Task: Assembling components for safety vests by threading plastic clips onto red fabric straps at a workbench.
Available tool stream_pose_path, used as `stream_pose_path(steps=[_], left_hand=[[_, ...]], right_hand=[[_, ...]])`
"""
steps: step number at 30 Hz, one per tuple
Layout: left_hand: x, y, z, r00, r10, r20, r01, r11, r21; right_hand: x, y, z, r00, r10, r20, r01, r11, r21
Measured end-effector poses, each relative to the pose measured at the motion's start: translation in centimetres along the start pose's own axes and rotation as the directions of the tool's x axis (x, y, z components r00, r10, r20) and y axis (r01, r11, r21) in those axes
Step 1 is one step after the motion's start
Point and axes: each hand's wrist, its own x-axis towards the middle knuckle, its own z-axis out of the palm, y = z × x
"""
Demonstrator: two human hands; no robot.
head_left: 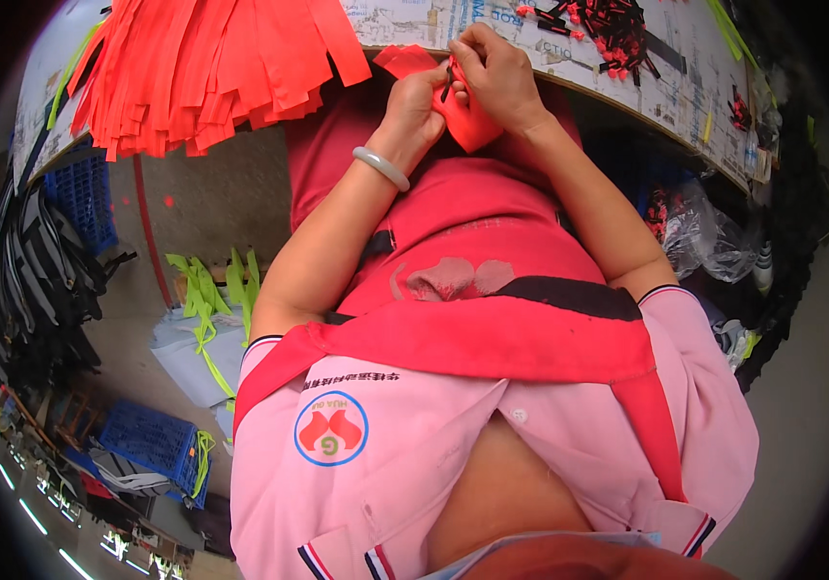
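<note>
Just off the near edge of the table, my left hand (414, 108), with a pale bangle on its wrist, is closed on a red fabric strip (470, 124). A thin black piece (448, 83), too small to name, shows between the hands by the strip. My right hand (501, 79) is closed with thumb and fingers bent onto the same strip, touching my left fingertips. The strip is folded and hangs below the hands over my red apron (453, 217). Its other end (405, 61) lies toward the table edge.
Many red fabric strips (211, 68) hang over the table edge at left. A pile of small black and red pieces (617, 39) lies on the worn tabletop (492, 17) at right. Blue crates (148, 437) and black straps (42, 280) are at left; a clear plastic bag (714, 232) sits at right.
</note>
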Motion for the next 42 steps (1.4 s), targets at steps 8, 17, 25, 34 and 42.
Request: stream_pose_path(steps=[8, 17, 25, 34, 42], left_hand=[[-4.9, 1.4, 1.4, 0.759, 0.618, 0.205, -0.613, 0.574, 0.542], [-7.0, 1.8, 1.2, 0.810, 0.533, 0.242, -0.542, 0.525, 0.656], [-7.9, 6.1, 1.7, 0.845, 0.527, 0.088, -0.522, 0.779, 0.348], [-8.7, 4.5, -3.8, 0.979, 0.201, 0.021, -0.202, 0.965, 0.166], [-8.8, 4.5, -3.7, 0.957, 0.270, 0.101, -0.288, 0.906, 0.309]], right_hand=[[-1.5, -3.2, -2.5, 0.910, 0.150, 0.387, -0.326, 0.835, 0.443], [-3.6, -1.9, -0.8, 0.919, -0.121, 0.376, 0.041, 0.976, 0.215], [-3.7, -6.4, -2.0, 0.735, -0.075, 0.674, -0.138, 0.956, 0.257], [14.9, -16.6, -0.4, 0.829, -0.334, 0.449, -0.023, 0.782, 0.623], [11.5, -9.7, 5.2, 0.886, -0.183, 0.426, 0.007, 0.924, 0.381]])
